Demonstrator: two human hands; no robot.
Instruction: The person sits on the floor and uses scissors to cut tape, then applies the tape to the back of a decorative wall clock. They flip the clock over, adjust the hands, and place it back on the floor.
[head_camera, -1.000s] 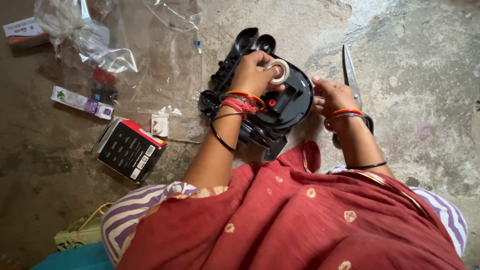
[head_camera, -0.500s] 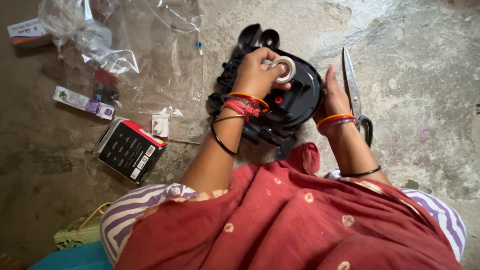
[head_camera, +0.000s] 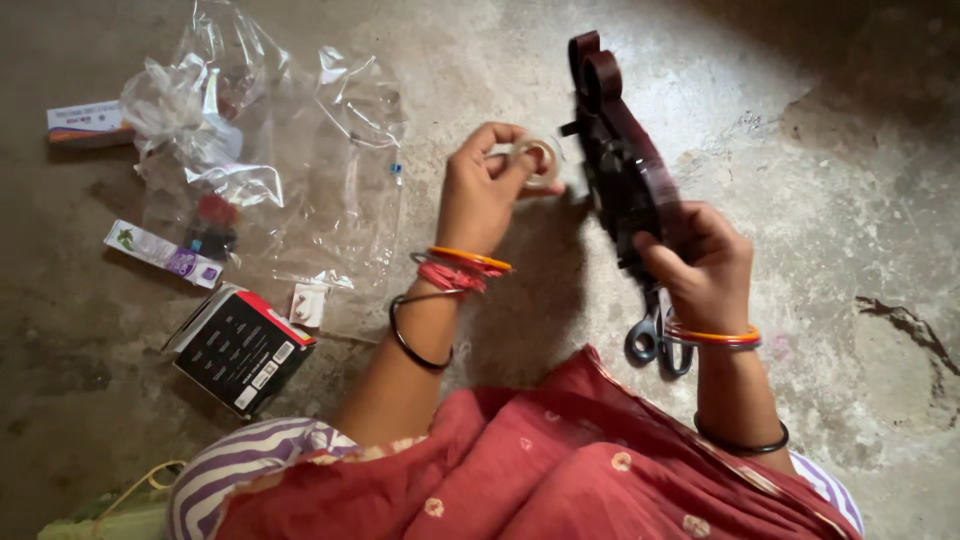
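we see the left hand (head_camera: 478, 195) pinching one roll of clear tape (head_camera: 535, 162), fingers closed on it. right hand (head_camera: 705, 265) grips one dark plastic device (head_camera: 620, 165), tilted on edge above the floor (head_camera: 820, 200). no tape on the device yet, so early stage by our read. one pair of scissors (head_camera: 655, 335) under the right wrist, one black box (head_camera: 240, 348), one clear bag (head_camera: 290, 170).
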